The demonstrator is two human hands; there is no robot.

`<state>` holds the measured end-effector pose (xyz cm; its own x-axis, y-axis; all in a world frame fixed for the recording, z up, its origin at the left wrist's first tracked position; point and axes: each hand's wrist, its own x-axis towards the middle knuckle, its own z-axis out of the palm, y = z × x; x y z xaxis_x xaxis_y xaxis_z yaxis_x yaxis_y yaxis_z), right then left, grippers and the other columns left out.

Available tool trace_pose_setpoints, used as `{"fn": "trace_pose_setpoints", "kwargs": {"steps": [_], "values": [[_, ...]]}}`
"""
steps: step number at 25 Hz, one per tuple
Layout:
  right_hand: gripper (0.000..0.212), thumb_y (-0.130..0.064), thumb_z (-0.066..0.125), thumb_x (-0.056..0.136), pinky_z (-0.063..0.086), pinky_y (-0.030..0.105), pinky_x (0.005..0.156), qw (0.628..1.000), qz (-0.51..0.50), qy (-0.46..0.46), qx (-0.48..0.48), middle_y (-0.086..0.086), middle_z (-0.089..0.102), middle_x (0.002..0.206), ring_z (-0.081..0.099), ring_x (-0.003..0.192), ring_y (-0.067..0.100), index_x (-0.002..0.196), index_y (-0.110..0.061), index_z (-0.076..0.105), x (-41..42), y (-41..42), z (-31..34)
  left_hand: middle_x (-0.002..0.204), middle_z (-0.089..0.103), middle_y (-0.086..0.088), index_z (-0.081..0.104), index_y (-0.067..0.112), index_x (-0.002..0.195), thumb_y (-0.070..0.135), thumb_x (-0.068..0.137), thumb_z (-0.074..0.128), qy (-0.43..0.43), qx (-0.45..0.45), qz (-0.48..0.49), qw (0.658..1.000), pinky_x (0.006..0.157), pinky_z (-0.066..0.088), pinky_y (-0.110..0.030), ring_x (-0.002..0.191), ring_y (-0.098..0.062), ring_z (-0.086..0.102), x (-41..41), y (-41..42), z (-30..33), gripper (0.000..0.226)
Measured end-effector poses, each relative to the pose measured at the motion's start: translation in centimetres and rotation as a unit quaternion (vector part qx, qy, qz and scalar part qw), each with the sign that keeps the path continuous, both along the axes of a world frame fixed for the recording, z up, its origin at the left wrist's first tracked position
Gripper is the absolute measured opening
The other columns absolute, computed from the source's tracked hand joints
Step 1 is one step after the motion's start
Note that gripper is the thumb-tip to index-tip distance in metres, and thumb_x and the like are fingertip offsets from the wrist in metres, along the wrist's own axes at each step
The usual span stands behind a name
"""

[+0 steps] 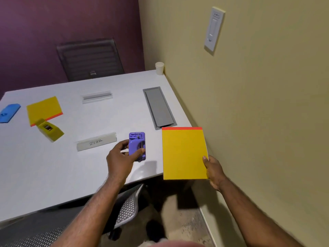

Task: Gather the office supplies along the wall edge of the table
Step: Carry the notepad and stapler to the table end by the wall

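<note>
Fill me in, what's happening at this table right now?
A person is tidying office supplies toward the wall side. The right hand holds a yellow notepad by its near corner, at the table's corner next to the wall. The left hand grips a purple stapler just above the table. Still out on the table: another yellow pad, a yellow-green stapler, a blue item and two white name plates, one marked ZEBRA.

Purple stapler (137,146) gripped; yellow pad (184,154) held, perhaps above table corner.
</note>
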<state>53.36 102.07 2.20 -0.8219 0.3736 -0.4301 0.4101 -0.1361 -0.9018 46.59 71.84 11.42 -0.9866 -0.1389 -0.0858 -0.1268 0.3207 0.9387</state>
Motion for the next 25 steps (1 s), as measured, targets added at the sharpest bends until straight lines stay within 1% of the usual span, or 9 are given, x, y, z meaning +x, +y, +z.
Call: {"fn": "trace_pose_setpoints", "kwargs": {"steps": [5,8,10,11,12,13,18,22,25], "values": [[0.033,-0.022,0.036,0.105,0.046,0.052,0.101,0.999,0.008,-0.023,0.039,0.014,0.062,0.121,0.059,0.112,0.035,0.129,-0.007,0.053,-6.1,0.0,0.1,0.096,0.073,0.011,0.067,0.023,0.112,0.027,0.064,0.087,-0.023,0.002,0.009,1.0,0.074,0.055,-0.029,0.073,-0.01,0.072,-3.7,-1.1,-1.3,0.052],[0.032,-0.022,0.038,0.104,0.05,0.048,0.095,0.997,0.013,-0.039,0.071,0.013,0.065,0.114,0.062,0.103,0.032,0.125,-0.006,0.056,-9.1,0.0,0.5,0.094,0.073,0.012,0.067,0.023,0.111,0.026,0.065,0.087,-0.035,0.005,0.018,0.999,0.065,0.049,-0.022,0.07,-0.006,0.071,-4.9,-1.8,-1.9,0.051],[0.027,-0.023,0.039,0.104,0.056,0.034,0.071,0.995,0.014,-0.048,0.09,0.005,0.066,0.093,0.063,0.081,0.02,0.116,-0.01,0.059,-10.9,0.0,0.7,0.092,0.073,0.011,0.067,0.023,0.11,0.026,0.065,0.087,-0.043,0.006,0.027,0.999,0.062,0.046,-0.019,0.067,-0.003,0.07,-5.5,-2.2,-2.4,0.049],[0.024,-0.023,0.039,0.104,0.051,0.025,0.055,0.994,0.015,-0.052,0.098,-0.002,0.061,0.08,0.058,0.066,0.01,0.109,-0.013,0.06,-11.8,0.1,0.6,0.091,0.074,0.01,0.067,0.024,0.109,0.026,0.065,0.087,-0.047,0.007,0.033,0.998,0.061,0.045,-0.019,0.066,-0.002,0.069,-5.8,-2.4,-2.6,0.049],[0.022,-0.023,0.039,0.104,0.043,0.017,0.045,0.993,0.015,-0.057,0.103,-0.007,0.054,0.071,0.051,0.054,0.002,0.103,-0.015,0.06,-12.8,0.2,0.7,0.09,0.074,0.009,0.067,0.024,0.109,0.026,0.065,0.087,-0.05,0.008,0.038,0.998,0.06,0.045,-0.019,0.066,-0.001,0.069,-6.1,-2.4,-2.9,0.049],[0.022,-0.023,0.039,0.104,0.037,0.014,0.042,0.992,0.015,-0.061,0.106,-0.01,0.051,0.067,0.046,0.049,-0.001,0.1,-0.017,0.06,-13.7,0.3,0.7,0.09,0.074,0.008,0.067,0.024,0.109,0.026,0.065,0.087,-0.054,0.007,0.042,0.998,0.06,0.044,-0.018,0.066,-0.002,0.069,-6.4,-2.4,-3.1,0.048],[0.023,-0.022,0.039,0.104,0.038,0.023,0.054,0.99,0.045,-0.066,0.117,-0.003,0.056,0.074,0.048,0.062,0.012,0.101,-0.014,0.059,-19.1,1.6,0.3,0.091,0.074,0.006,0.066,0.029,0.106,0.03,0.064,0.087,-0.066,-0.012,0.055,0.996,0.062,0.045,-0.022,0.073,-0.008,0.069,-7.4,-2.0,-4.0,0.046],[0.028,-0.022,0.04,0.104,0.028,0.024,0.051,0.986,0.064,-0.074,0.134,-0.005,0.039,0.064,0.033,0.055,0.011,0.077,-0.021,0.051,-24.4,3.2,-0.8,0.094,0.072,0.013,0.065,0.039,0.099,0.035,0.063,0.087,-0.07,-0.028,0.077,0.994,0.063,0.046,-0.021,0.074,-0.001,0.067,-8.1,-1.1,-4.6,0.043],[0.033,-0.023,0.041,0.103,0.024,0.021,0.054,0.983,0.077,-0.087,0.14,-0.01,0.03,0.068,0.027,0.059,0.004,0.072,-0.029,0.035,-28.2,4.0,-2.5,0.092,0.071,0.013,0.063,0.044,0.095,0.035,0.061,0.088,-0.078,-0.039,0.089,0.992,0.059,0.046,-0.012,0.072,0.006,0.064,-8.4,-0.2,-5.4,0.044]]}}
